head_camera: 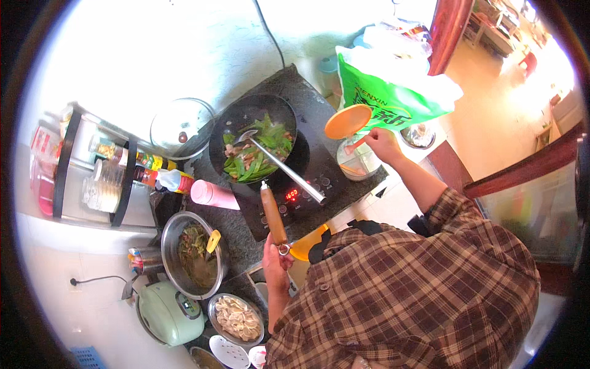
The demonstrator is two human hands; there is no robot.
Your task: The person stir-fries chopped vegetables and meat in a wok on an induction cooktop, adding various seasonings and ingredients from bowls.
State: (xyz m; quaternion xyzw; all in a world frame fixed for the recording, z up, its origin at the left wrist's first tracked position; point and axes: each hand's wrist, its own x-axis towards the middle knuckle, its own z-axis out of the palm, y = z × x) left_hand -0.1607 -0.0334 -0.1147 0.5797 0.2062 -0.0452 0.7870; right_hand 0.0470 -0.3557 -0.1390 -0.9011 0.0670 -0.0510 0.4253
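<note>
My left hand (275, 263) is at the ringed end of a wooden handle (274, 217) and grips it. That handle runs to a black wok (221, 152) on an induction cooktop (309, 161) with lit red digits. Green vegetables and pieces of meat (258, 157) lie in the wok. A metal ladle (288, 170) rests among them, its long shaft leaning over the rim. To the right, my right hand (381, 144) pinches a small pink spoon (355, 145) that dips into a clear seasoning box (352, 163). The box's orange lid (349, 121) stands raised.
A glass lid (179, 124) leans against the wall. Left of the cooktop are a pink bottle (212, 193), a spice rack (122, 180) and a steel basin of food (168, 244). Nearer stand a green rice cooker (170, 313) and a bowl of pale slices (237, 318). A green bag (392, 94) adjoins the seasoning box.
</note>
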